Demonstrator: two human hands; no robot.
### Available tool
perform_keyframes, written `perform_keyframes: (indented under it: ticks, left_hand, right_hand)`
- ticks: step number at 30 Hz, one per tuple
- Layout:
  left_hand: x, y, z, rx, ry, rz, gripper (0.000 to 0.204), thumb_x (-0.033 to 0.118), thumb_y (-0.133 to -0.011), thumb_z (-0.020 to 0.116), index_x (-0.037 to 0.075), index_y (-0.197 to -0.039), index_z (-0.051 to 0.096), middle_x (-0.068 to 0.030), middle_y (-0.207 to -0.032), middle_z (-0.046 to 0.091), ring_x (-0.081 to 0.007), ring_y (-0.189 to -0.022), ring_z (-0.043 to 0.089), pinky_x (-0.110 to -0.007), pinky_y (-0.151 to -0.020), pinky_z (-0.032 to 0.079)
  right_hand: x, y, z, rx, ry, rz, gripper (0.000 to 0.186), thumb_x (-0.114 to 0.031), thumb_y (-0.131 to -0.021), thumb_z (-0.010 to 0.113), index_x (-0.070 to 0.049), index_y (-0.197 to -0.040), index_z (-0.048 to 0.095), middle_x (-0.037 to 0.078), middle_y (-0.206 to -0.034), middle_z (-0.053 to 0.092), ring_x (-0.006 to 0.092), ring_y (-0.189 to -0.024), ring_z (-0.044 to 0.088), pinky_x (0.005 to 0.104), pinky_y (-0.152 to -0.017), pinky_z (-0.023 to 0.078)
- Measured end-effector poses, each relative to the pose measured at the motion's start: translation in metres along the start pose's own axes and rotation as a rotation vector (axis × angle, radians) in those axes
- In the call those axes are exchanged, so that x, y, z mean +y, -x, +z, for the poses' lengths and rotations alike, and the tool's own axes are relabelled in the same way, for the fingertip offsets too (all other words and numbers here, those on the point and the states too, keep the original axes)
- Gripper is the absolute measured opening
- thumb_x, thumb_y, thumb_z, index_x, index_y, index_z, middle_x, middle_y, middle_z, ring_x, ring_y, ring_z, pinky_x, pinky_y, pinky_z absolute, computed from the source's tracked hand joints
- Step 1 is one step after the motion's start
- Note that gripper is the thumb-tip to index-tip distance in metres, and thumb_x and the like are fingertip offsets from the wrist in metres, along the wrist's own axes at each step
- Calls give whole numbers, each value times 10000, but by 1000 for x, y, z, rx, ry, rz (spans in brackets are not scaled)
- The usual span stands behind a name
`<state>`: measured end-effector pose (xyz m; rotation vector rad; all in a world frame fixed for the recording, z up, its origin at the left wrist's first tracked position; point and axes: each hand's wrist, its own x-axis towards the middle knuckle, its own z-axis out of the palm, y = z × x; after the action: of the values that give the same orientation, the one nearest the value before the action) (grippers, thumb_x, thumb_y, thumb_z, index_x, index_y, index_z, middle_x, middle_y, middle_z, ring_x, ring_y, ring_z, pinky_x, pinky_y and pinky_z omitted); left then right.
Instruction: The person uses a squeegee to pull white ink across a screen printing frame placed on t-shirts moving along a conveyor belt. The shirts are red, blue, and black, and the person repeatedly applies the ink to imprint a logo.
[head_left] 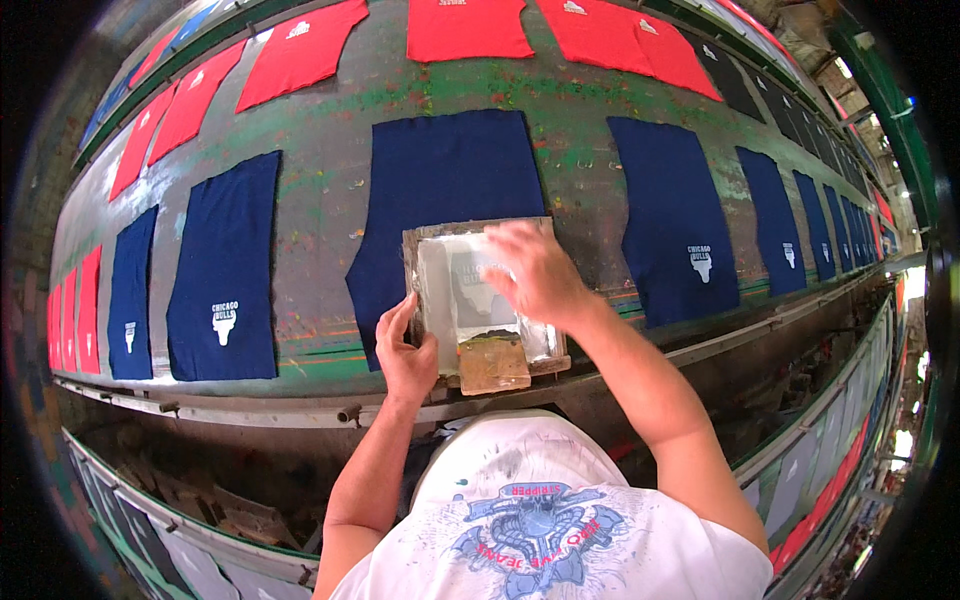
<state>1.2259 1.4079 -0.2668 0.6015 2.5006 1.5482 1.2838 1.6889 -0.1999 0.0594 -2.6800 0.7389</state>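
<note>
A wooden screen-printing frame with a pale mesh lies over the near part of a navy cloth panel, right in front of me. At the frame's left side, my left hand grips the edge, its fingers pointing away from me. My right hand is over the mesh at the upper right, thumb and fingers apart, with nothing visible in it. Whether its fingertips touch the mesh I cannot tell. A wooden squeegee with dark ink along its edge leans on the frame's near end.
Printed navy panels lie to the left and another navy panel to the right on the long, paint-stained table. Red panels line its far side. A metal rail runs along the near edge. Behind me, another table holds grey panels.
</note>
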Motion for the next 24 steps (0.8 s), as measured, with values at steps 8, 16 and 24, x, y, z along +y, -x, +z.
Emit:
perform_keyframes:
  ticks: [8, 16, 24]
  left_hand:
    - [-7, 6, 3, 18, 115, -26, 608, -122, -859, 701, 81, -1428, 771, -195, -1455, 701, -346, -1413, 635, -450, -1183, 513]
    - [2, 15, -3, 66, 130, 117, 460, -141, -836, 733, 69, -1241, 789, -222, -1486, 696, -358, -1381, 663, -446, -1160, 519]
    - [19, 10, -12, 66, 238, 175, 395, -146, -843, 749, 53, -1184, 769, -238, -1518, 687, -350, -1384, 671, -445, -1177, 510]
  right_hand:
    - [60, -101, 25, -668, -46, 317, 905, -782, -1138, 354, -17, -1284, 814, 242, -1216, 825, 494, -1187, 745, 584, -1048, 575]
    - [74, -129, 21, -845, -162, 382, 1019, -867, -1109, 269, -25, -1331, 798, 260, -1393, 764, 468, -1342, 683, 536, -1146, 529]
    - [79, -134, -8, -736, -282, 430, 949, -812, -1138, 357, 24, -1283, 781, 248, -1309, 790, 432, -1250, 722, 485, -1107, 541]
